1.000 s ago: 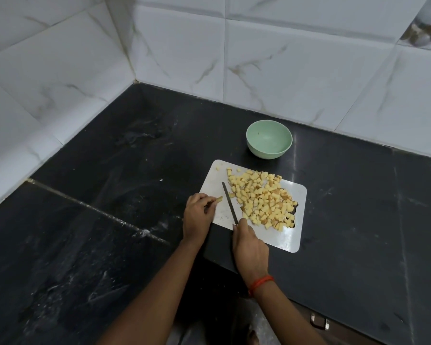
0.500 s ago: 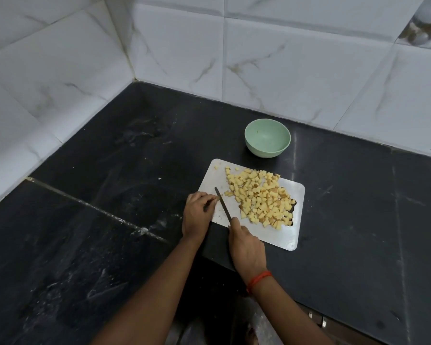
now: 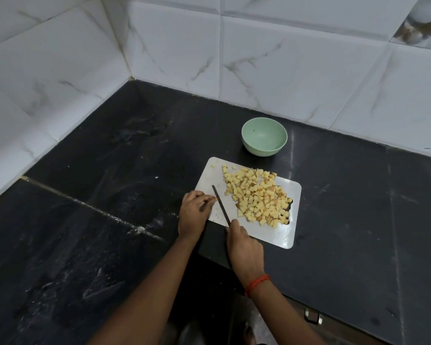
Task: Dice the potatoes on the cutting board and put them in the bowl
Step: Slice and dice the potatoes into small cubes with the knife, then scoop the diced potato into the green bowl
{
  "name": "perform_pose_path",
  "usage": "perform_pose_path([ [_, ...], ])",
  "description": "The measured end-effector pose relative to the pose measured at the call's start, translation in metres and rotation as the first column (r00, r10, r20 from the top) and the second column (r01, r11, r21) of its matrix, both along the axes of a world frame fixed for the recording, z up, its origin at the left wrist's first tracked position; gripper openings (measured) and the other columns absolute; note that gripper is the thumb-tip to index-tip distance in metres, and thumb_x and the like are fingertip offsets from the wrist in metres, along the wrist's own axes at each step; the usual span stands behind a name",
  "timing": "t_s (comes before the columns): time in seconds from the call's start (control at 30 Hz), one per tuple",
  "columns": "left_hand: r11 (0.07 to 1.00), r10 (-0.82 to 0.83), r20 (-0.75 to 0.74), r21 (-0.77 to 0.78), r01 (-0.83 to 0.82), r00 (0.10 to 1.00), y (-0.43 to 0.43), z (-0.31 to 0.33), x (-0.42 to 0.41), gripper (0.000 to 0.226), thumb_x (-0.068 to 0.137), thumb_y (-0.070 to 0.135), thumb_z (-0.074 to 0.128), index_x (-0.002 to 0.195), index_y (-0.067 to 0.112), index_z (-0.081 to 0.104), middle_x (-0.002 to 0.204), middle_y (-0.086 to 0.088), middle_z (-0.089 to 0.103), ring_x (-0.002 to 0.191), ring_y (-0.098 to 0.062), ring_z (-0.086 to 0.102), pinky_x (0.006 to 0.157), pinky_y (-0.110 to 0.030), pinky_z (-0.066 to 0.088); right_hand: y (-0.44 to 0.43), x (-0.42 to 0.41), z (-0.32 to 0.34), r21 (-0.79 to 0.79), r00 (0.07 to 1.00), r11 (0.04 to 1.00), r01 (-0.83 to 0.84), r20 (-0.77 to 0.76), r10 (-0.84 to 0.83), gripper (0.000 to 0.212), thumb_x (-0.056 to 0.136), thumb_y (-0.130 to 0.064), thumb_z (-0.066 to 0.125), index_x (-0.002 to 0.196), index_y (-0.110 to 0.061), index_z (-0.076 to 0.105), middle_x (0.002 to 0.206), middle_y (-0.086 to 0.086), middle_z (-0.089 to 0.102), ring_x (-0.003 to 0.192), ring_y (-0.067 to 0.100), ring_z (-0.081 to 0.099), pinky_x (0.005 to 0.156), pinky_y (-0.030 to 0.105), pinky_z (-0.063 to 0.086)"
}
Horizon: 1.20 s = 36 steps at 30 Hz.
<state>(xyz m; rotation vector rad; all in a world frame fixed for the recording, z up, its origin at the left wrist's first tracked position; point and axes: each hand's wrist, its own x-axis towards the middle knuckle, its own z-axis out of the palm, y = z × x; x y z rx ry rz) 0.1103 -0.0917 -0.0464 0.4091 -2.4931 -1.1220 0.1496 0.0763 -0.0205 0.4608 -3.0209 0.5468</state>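
My left hand curls its fingertips around a small potato scrap at the cutting board's left edge. My right hand grips the knife; its handle is hidden inside my fist, and the blade slants just beside the scrap. The diced potatoes are heaped on the board's middle and right, partly covering its handle slot. My hands hide the board's near-left corner. The green bowl stands just beyond the far edge, apart from the board. Bare dark desk spreads wide on both sides. The wall tiles close off the back and left, and my forearms run out of view at the bottom.
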Motion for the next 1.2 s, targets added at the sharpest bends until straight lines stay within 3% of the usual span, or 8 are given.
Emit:
perform_pose_path([
  [0.17, 1.000, -0.002, 0.023, -0.010, 0.002, 1.000, 0.000, 0.001, -0.001, 0.016, 0.092, 0.026, 0.073, 0.101, 0.015, 0.079, 0.095, 0.009, 0.060, 0.096, -0.008, 0.049, 0.080, -0.019, 0.044, 0.001, -0.003, -0.006, 0.082, 0.997, 0.996, -0.035, 0.077, 0.029, 0.005, 0.103, -0.026, 0.044, 0.104, -0.022, 0.040, 0.080, -0.001, 0.061, 0.056, 0.028, 0.061, 0.044, 0.031, 0.030],
  [0.27, 1.000, 0.013, 0.023, -0.013, -0.013, 1.000, 0.001, 0.000, -0.001, 0.015, 0.093, 0.023, 0.073, 0.101, 0.012, 0.078, 0.095, 0.007, 0.062, 0.096, -0.010, 0.051, 0.080, -0.025, 0.048, -0.001, 0.000, -0.002, 0.131, 0.991, 0.987, -0.089, 0.106, 0.075, 0.015, 0.102, -0.019, 0.040, 0.117, -0.021, 0.038, 0.093, 0.001, 0.061, 0.067, 0.031, 0.063, 0.048, 0.034, 0.030],
  [0.4, 1.000, 0.020, 0.017, -0.001, -0.020, 1.000, 0.000, 0.000, -0.002, 0.015, 0.093, 0.023, 0.073, 0.101, 0.012, 0.079, 0.096, 0.008, 0.064, 0.097, -0.009, 0.053, 0.081, -0.025, 0.050, -0.007, 0.006, -0.002, 0.158, 0.998, 0.987, -0.006, 0.063, -0.004, 0.036, 0.083, -0.011, 0.068, 0.102, -0.021, 0.039, 0.072, -0.001, 0.057, 0.040, 0.024, 0.053, 0.040, 0.026, 0.009],
  [0.5, 0.999, 0.025, 0.006, 0.044, -0.025, 1.000, -0.001, 0.001, 0.001, 0.019, 0.091, 0.028, 0.075, 0.102, 0.013, 0.079, 0.097, 0.010, 0.065, 0.099, -0.008, 0.055, 0.082, -0.023, 0.051, -0.009, 0.008, -0.002, 0.152, 0.994, 0.986, 0.074, 0.064, -0.085, 0.039, 0.076, -0.006, 0.075, 0.094, -0.018, 0.043, 0.066, -0.002, 0.053, 0.034, 0.020, 0.047, 0.038, 0.023, 0.009],
  [0.7, 1.000, 0.017, 0.004, 0.010, -0.017, 1.000, -0.001, 0.001, 0.002, 0.014, 0.089, 0.020, 0.077, 0.100, 0.011, 0.080, 0.095, 0.007, 0.065, 0.096, -0.010, 0.054, 0.082, -0.024, 0.050, -0.003, 0.007, 0.002, 0.041, 1.000, 0.999, -0.004, 0.023, 0.003, 0.032, 0.091, -0.024, 0.071, 0.089, -0.021, 0.039, 0.061, -0.004, 0.052, 0.033, 0.021, 0.045, 0.039, 0.022, 0.003],
  [0.9, 1.000, -0.004, 0.002, -0.003, 0.004, 1.000, -0.001, 0.000, 0.001, 0.013, 0.089, 0.019, 0.077, 0.100, 0.012, 0.081, 0.092, 0.007, 0.063, 0.093, -0.012, 0.053, 0.081, -0.027, 0.049, -0.004, 0.003, -0.003, 0.070, 0.997, 0.997, 0.022, 0.066, -0.026, 0.030, 0.089, -0.024, 0.070, 0.090, -0.021, 0.041, 0.061, -0.004, 0.056, 0.036, 0.025, 0.051, 0.039, 0.024, 0.013],
  [1.07, 1.000, -0.008, 0.007, -0.008, 0.008, 1.000, -0.005, -0.001, -0.001, 0.012, 0.089, 0.018, 0.076, 0.099, 0.012, 0.080, 0.093, 0.006, 0.064, 0.094, -0.012, 0.053, 0.081, -0.023, 0.047, 0.000, -0.004, -0.002, 0.045, 0.990, 0.997, -0.059, 0.132, 0.052, 0.013, 0.106, -0.031, 0.036, 0.112, -0.021, 0.041, 0.086, 0.000, 0.064, 0.069, 0.032, 0.065, 0.050, 0.034, 0.035],
  [1.2, 1.000, 0.013, 0.007, -0.008, -0.013, 1.000, -0.002, 0.000, -0.001, 0.013, 0.091, 0.018, 0.075, 0.100, 0.010, 0.079, 0.094, 0.005, 0.065, 0.095, -0.012, 0.053, 0.081, -0.023, 0.048, 0.002, 0.012, -0.001, 0.148, 0.995, 0.987, -0.059, 0.083, 0.047, 0.037, 0.081, -0.012, 0.069, 0.106, -0.020, 0.044, 0.075, -0.002, 0.060, 0.041, 0.025, 0.054, 0.039, 0.025, 0.004],
])
